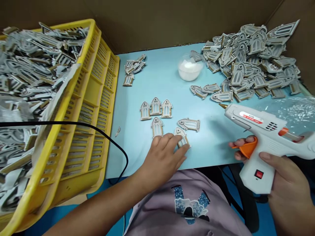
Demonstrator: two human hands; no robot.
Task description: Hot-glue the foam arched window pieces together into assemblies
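Note:
My right hand (283,173) is wrapped round the grip of a white hot glue gun (261,121), fingers at its orange trigger. The gun's brass nozzle points left over the table. My left hand (164,154) lies with fingers stretched over the table's front part. Its fingertips reach two small arched window pieces, one upright piece (157,127) on the left and one tilted piece (182,137) on the right. Another arched piece (189,124) lies sideways just beyond them. Three more, including a middle piece (156,106), stand in a row farther back.
A yellow crate (98,98) heaped with similar pieces stands at left, a black cable (73,123) crossing it. A small pile (133,67) lies at back left. Behind the gun are a big heap (246,62), a clear bowl (189,70) with white contents and plastic film (290,111).

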